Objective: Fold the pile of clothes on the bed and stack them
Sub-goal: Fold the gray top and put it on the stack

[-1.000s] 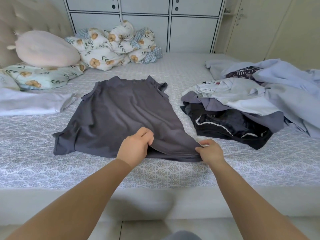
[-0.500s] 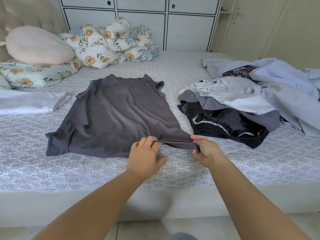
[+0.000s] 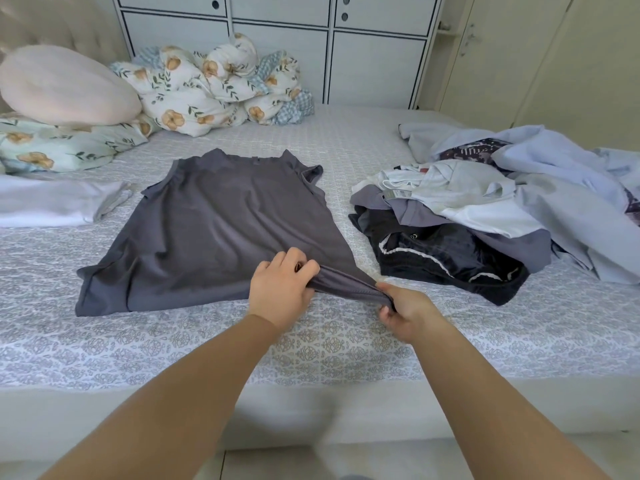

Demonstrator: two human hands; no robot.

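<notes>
1. Head view, looking forward and down: a bed [image 3: 346, 351] with a grey patterned sheet fills most of the picture, its near edge running across the lower part.
2. A grey sleeveless top [image 3: 214, 230] lies spread flat on the middle of the bed, neckline towards the far side and hem towards the person.
3. The left hand [image 3: 282, 289] grips the hem of the top near its right corner, fingers curled over bunched cloth and thumb beneath.
4. The right hand [image 3: 407, 311] pinches the very corner of the same hem, just to the right of the left hand; the hem stretches taut between the two hands and is lifted a little off the sheet.
5. The pile of clothes [image 3: 485, 209] lies to the right of the top, apart from it; it holds a dark garment with white piping at the near side, grey and white pieces above it and pale blue cloth spreading towards the right edge.
6. A folded white garment [image 3: 52, 206] lies at the left edge of the bed, apart from the top.
7. At the head of the bed lie a pink cushion [image 3: 65, 84], a floral pillow [image 3: 62, 147] under it and a bunched floral quilt [image 3: 214, 88].
8. White cupboards [image 3: 374, 64] stand behind the bed.
</notes>
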